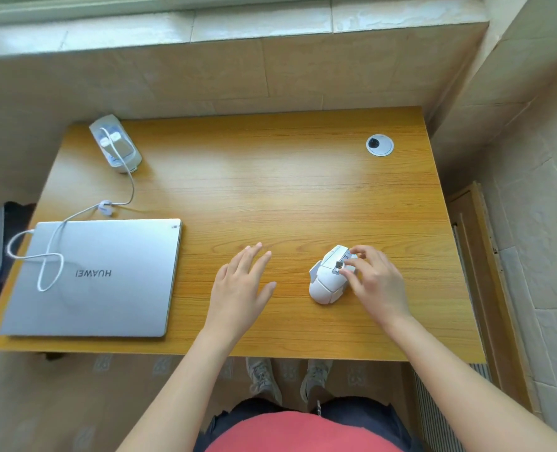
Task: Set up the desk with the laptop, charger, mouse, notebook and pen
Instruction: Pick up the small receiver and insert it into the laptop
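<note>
A closed silver laptop (pixel 91 278) lies at the desk's front left. A white charger cable (pixel 50 256) loops over its lid and runs back to a white charger plugged into a power strip (pixel 115 145) at the far left. A white mouse (pixel 327 278) lies bottom-up at the front right. My right hand (pixel 373 282) pinches a small dark USB receiver (pixel 339 265) at the mouse's underside with thumb and fingertips. My left hand (pixel 241 285) hovers flat, fingers straight, over the desk's middle front, holding nothing. No notebook or pen is in view.
The wooden desk (pixel 254 190) stands against a tiled wall below a window sill. A round grey cable grommet (pixel 379 145) sits at its far right. A radiator (pixel 476 256) runs along the right side. My feet show under the front edge.
</note>
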{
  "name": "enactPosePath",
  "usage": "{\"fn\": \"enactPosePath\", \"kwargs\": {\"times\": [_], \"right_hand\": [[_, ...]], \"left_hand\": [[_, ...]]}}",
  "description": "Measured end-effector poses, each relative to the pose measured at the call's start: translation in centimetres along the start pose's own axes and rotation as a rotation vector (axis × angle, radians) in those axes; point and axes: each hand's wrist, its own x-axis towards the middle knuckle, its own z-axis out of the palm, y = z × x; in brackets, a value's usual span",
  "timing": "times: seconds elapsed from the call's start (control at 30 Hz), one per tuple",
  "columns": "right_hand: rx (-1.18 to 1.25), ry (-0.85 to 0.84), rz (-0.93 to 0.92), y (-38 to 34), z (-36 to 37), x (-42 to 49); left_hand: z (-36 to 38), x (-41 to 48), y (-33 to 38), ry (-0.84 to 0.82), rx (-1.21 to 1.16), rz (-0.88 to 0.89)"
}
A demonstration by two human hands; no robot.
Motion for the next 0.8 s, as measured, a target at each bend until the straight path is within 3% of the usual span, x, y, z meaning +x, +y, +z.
{"fn": "enactPosePath", "kwargs": {"times": [0.3, 0.5, 0.8], "right_hand": [[0.140, -0.011, -0.213, -11.2, 6.2, 3.2], [0.215, -0.082, -0.236, -16.6, 13.2, 5.0], [0.259, -0.001, -0.233, -21.1, 20.5, 9.4]], "left_hand": [[0.9, -1.3, -9.3, 0.001, -0.024, -0.090], [2.7, 0.4, -17.8, 0.070, 0.021, -0.102], [4.3, 5.3, -25.1, 0.072, -0.006, -0.023]]}}
